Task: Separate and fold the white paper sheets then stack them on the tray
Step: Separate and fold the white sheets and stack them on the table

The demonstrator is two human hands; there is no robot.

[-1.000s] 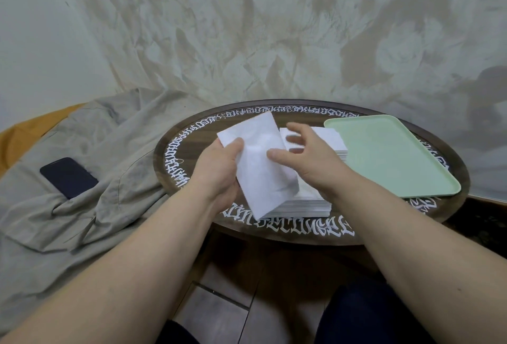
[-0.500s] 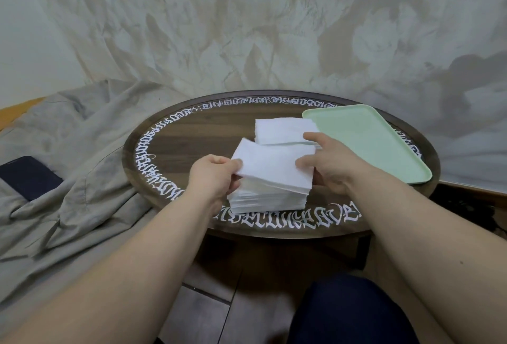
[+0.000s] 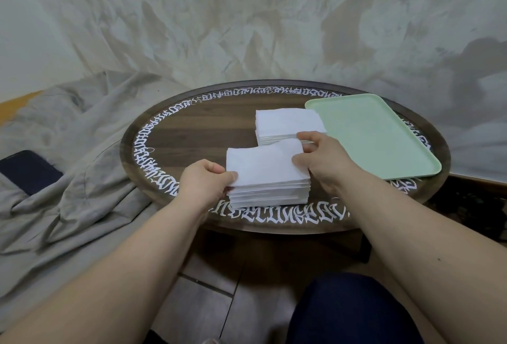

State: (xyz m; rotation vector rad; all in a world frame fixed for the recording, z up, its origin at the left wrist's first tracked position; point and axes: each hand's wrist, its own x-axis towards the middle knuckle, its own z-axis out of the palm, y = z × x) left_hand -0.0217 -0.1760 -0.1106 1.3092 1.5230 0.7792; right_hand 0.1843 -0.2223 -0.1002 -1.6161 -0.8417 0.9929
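Two stacks of white paper sheets stand on the round dark wooden table (image 3: 192, 130). The near stack (image 3: 270, 193) sits by the table's front edge, the far stack (image 3: 288, 124) just behind it. A single white sheet (image 3: 263, 165) lies over the top of the near stack. My left hand (image 3: 205, 182) pinches its near left corner. My right hand (image 3: 321, 160) pinches its right edge between thumb and fingers. A light green tray (image 3: 384, 135) with nothing on it lies to the right of the stacks.
A grey crumpled cloth (image 3: 68, 151) covers the surface left of the table, with a dark phone (image 3: 27, 171) lying on it. Draped fabric hangs behind the table. Tiled floor and my dark trouser leg (image 3: 351, 313) are below.
The sheet was held up on end a second ago. Both hands have brought it down flat onto the near stack. The camera has tilted slightly.
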